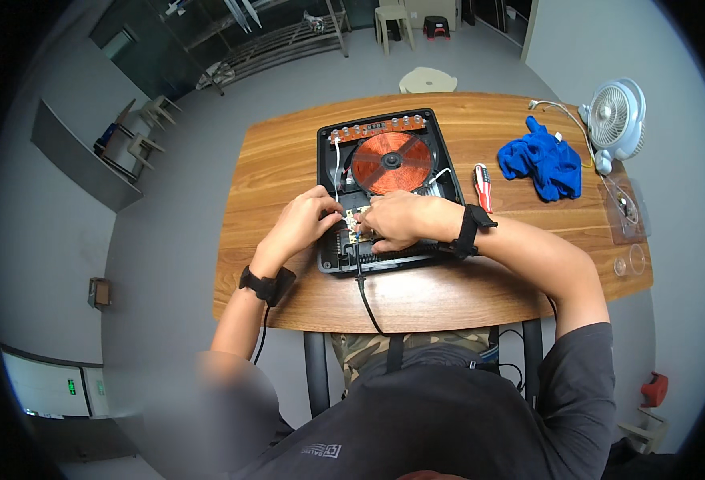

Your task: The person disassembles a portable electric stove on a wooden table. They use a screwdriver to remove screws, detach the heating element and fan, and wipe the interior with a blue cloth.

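An opened induction cooker lies on the table, its black housing (453, 180) holding a round copper coil (380, 152) and a strip-shaped control board (352, 133) along the far edge. A pale circuit board (354, 238) sits at its near left. My left hand (303, 222) is closed, fingertips pinched at that board's left side, where a white wire (337, 172) runs down from the control strip. My right hand (400, 220) reaches over the board from the right, fingers bent onto it. Whatever lies between the fingertips of either hand is too small or hidden to name.
Right of the cooker lies a red-and-white-handled screwdriver (483, 188), beside a crumpled blue cloth (541, 160). A white fan (615, 120) and a clear plastic tray (626, 210) stand along the table's right edge. A black power cord (366, 300) hangs over the near edge.
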A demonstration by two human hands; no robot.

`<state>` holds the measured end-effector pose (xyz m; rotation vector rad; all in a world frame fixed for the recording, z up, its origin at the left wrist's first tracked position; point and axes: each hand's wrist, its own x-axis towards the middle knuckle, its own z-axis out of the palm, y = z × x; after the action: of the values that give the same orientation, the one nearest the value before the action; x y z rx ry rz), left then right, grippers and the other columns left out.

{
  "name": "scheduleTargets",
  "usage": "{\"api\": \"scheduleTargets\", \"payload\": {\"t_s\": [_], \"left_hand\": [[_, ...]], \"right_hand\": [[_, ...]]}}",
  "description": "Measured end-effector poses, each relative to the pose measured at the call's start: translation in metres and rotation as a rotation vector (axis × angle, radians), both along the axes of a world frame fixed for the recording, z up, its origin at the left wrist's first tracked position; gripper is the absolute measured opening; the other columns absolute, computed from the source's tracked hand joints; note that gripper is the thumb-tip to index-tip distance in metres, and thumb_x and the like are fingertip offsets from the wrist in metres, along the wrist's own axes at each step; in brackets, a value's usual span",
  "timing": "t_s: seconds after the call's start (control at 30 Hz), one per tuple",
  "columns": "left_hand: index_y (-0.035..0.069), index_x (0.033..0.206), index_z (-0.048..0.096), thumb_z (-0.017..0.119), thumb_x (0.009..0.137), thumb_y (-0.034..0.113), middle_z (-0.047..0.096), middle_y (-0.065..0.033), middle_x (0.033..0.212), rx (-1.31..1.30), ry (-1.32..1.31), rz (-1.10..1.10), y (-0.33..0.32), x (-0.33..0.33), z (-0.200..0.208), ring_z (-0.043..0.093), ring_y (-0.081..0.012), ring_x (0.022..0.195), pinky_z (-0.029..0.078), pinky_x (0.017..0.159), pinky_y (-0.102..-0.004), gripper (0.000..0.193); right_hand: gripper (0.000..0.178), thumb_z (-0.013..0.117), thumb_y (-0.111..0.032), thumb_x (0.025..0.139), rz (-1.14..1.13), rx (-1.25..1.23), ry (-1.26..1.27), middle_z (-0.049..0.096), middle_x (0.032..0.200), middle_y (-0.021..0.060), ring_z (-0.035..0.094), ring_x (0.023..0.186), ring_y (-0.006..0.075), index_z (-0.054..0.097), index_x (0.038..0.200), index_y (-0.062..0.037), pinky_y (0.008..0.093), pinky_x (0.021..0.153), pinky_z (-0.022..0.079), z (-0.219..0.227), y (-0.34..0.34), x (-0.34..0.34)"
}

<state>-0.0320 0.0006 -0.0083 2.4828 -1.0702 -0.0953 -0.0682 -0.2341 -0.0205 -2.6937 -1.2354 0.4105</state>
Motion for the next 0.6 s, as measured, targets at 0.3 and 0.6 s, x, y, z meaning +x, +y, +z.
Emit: {"api": "scheduleTargets", "payload": {"t_s": [0.3, 0.6], "left_hand": [[0.002, 0.089, 0.076, 0.075, 0.084, 0.011, 0.066, -0.0124, 0.09, 0.048, -0.072, -0.031, -0.004, 0.005, -0.019, 0.065, -0.0349, 0.089, 0.054, 0.08, -0.0427, 0.01], [0.002, 0.089, 0.074, 0.073, 0.085, 0.008, 0.064, -0.0133, 0.089, -0.04, -0.096, 0.041, -0.004, -0.004, -0.02, 0.065, -0.0352, 0.087, 0.054, 0.079, -0.0425, 0.008]], "right_hand": [[0.049, 0.073, -0.035, 0.089, -0.047, -0.037, 0.088, 0.073, 0.106, 0.0177, 0.07, 0.101, 0.0376, 0.066, 0.126, -0.0038, 0.0474, 0.089, 0.056, 0.015, 0.004, -0.004], [0.043, 0.073, -0.035, 0.088, -0.037, -0.101, 0.096, 0.074, 0.102, 0.0166, 0.07, 0.099, 0.0373, 0.07, 0.119, -0.0056, 0.0475, 0.086, 0.057, 0.025, 0.009, -0.003]]}}
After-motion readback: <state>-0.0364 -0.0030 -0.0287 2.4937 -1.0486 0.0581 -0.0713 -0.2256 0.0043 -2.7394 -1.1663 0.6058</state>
